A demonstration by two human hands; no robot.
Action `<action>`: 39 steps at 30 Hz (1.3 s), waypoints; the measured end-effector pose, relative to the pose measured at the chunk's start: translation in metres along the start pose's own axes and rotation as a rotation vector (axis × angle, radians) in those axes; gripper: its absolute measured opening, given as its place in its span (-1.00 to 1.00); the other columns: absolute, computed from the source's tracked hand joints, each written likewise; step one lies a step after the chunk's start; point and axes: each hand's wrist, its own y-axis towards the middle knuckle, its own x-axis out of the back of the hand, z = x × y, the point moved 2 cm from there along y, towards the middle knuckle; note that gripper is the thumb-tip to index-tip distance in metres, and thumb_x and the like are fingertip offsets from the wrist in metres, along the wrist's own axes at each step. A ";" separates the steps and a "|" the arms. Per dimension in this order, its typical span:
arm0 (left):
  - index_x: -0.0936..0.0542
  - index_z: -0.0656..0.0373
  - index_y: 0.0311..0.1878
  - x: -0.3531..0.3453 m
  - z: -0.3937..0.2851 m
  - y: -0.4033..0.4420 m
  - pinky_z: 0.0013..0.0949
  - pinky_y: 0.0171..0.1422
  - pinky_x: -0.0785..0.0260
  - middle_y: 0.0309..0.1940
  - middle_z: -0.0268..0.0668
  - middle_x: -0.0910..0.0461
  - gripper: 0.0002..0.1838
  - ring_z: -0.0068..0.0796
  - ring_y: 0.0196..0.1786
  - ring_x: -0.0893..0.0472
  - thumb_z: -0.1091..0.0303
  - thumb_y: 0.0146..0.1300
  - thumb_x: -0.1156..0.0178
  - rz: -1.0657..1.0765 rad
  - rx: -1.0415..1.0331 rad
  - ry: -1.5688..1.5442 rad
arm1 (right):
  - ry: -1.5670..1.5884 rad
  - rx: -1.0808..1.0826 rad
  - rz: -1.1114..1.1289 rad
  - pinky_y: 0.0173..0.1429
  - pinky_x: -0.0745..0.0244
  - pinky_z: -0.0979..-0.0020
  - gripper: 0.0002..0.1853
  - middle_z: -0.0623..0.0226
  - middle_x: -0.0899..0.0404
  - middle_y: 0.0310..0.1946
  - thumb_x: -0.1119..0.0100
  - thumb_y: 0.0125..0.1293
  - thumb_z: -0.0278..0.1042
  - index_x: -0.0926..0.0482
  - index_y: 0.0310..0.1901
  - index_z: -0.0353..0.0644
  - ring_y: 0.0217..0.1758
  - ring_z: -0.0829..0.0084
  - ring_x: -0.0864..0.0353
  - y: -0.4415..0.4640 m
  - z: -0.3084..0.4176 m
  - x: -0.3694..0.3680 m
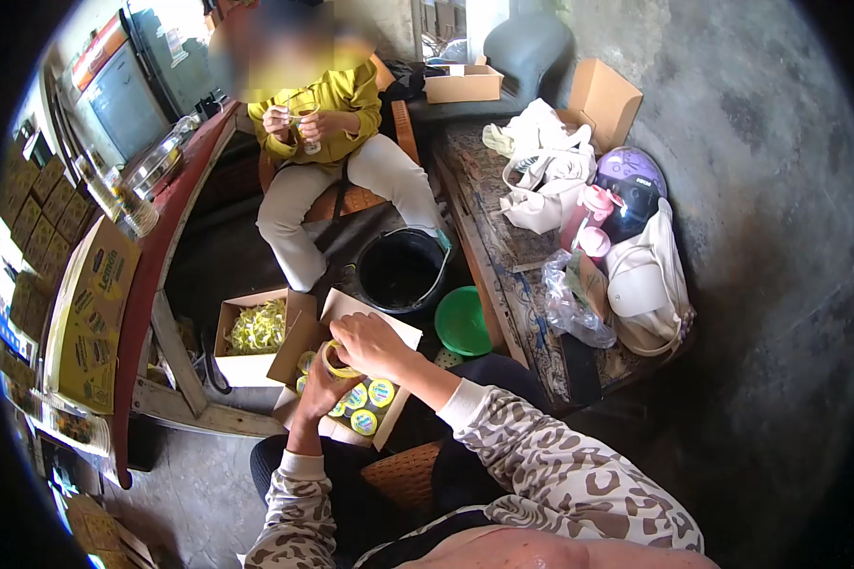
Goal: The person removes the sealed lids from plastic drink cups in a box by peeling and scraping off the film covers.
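Note:
Low in front of me, my left hand [321,391] is closed around a yellow ring-shaped band [336,361]; whether a cup sits inside it is hidden. Over its upper edge bends my right hand [374,345], fingers pinched at the band. Just beneath both hands stands an open cardboard box [387,431] holding several small round cups [381,393] with yellow, green and blue printed lids. Left of it, another open carton [244,368] is filled with curled yellow strips [258,325].
Opposite me sits a person in a yellow shirt [359,90], holding a clear cup [310,145]. A black bucket [399,270] and green basin [463,322] stand ahead. On the right, a bench [479,204] carries bags, a helmet [630,180] and a pink bottle [593,209]. A red-edged counter [152,284] runs left.

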 end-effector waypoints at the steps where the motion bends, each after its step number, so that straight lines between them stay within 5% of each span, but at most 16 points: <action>1: -0.45 0.29 0.12 0.002 -0.006 -0.001 -0.26 0.12 -0.45 -0.06 -0.15 -0.62 -0.30 -0.38 0.02 -0.60 0.30 -0.08 -0.58 0.034 0.019 0.064 | 0.012 0.034 0.008 -0.03 -0.49 0.15 -0.76 0.15 -0.62 -0.28 -0.24 0.23 -0.27 -0.50 -0.19 -0.24 -0.12 0.15 -0.65 0.000 0.000 -0.004; 5: -0.43 0.30 0.21 0.012 0.009 -0.003 -0.28 0.22 -0.43 0.03 -0.25 -0.60 -0.21 -0.43 0.09 -0.57 0.36 -0.11 -0.62 0.060 0.084 0.099 | 0.059 0.145 0.040 -0.03 -0.51 0.16 -0.80 0.14 -0.62 -0.30 -0.17 0.28 -0.25 -0.50 -0.21 -0.21 -0.16 0.15 -0.65 -0.001 0.007 -0.007; 11: -0.56 0.29 0.06 0.016 0.003 -0.007 -0.34 0.16 -0.44 -0.04 -0.28 -0.66 -0.38 -0.52 0.00 -0.58 0.34 -0.07 -0.62 0.300 0.185 -0.047 | 0.067 0.208 0.088 -0.01 -0.51 0.16 -0.80 0.12 -0.64 -0.28 -0.15 0.33 -0.25 -0.49 -0.21 -0.23 -0.15 0.13 -0.66 -0.002 0.012 -0.001; 23: -0.58 0.25 0.03 0.014 0.009 -0.009 -0.36 0.07 -0.48 -0.11 -0.34 -0.66 -0.46 -0.53 -0.07 -0.60 0.38 -0.04 -0.56 0.216 0.040 -0.024 | 0.192 0.172 0.172 -0.08 -0.51 0.06 -0.77 0.07 -0.62 -0.27 -0.13 0.34 -0.22 -0.43 -0.24 -0.23 -0.16 -0.02 -0.63 0.003 0.005 -0.002; 28: -0.53 0.24 -0.06 0.002 -0.007 -0.012 -0.26 -0.06 -0.54 -0.27 -0.17 -0.69 -0.45 -0.24 -0.20 -0.72 0.32 -0.13 -0.56 0.015 -0.142 0.290 | 0.277 -0.045 0.048 -0.20 -0.48 0.04 -0.77 0.00 -0.60 -0.41 -0.14 0.32 -0.22 -0.42 -0.27 -0.22 -0.26 -0.08 -0.63 0.005 -0.022 -0.009; 31: -0.51 0.24 -0.04 -0.003 -0.021 -0.020 -0.27 -0.06 -0.55 -0.27 -0.16 -0.69 -0.41 -0.25 -0.21 -0.72 0.38 -0.18 -0.56 -0.076 -0.199 0.232 | 0.387 -0.269 -0.116 -0.25 -0.48 -0.01 -0.77 -0.04 -0.61 -0.43 -0.11 0.35 -0.18 -0.47 -0.28 -0.18 -0.34 -0.12 -0.62 0.008 -0.056 -0.006; 35: -0.49 0.28 0.00 -0.002 -0.022 -0.019 -0.28 -0.06 -0.56 -0.24 -0.15 -0.67 -0.35 -0.28 -0.18 -0.71 0.33 -0.16 -0.63 -0.142 -0.164 0.220 | 0.928 -0.229 -0.091 -0.32 -0.56 0.30 -0.80 0.23 -0.58 -0.49 -0.07 0.43 -0.39 -0.41 -0.34 -0.31 -0.35 0.40 -0.70 0.006 -0.062 -0.004; 39: -0.44 0.24 0.10 0.006 -0.015 -0.013 -0.30 0.19 -0.44 -0.06 -0.21 -0.59 -0.32 -0.40 0.03 -0.60 0.30 -0.06 -0.60 -0.069 -0.041 0.101 | 1.120 -0.400 -0.068 -0.26 -0.64 0.36 -0.83 0.29 -0.57 -0.37 -0.13 0.39 -0.44 -0.39 -0.33 -0.29 -0.21 0.44 -0.70 0.006 -0.041 -0.006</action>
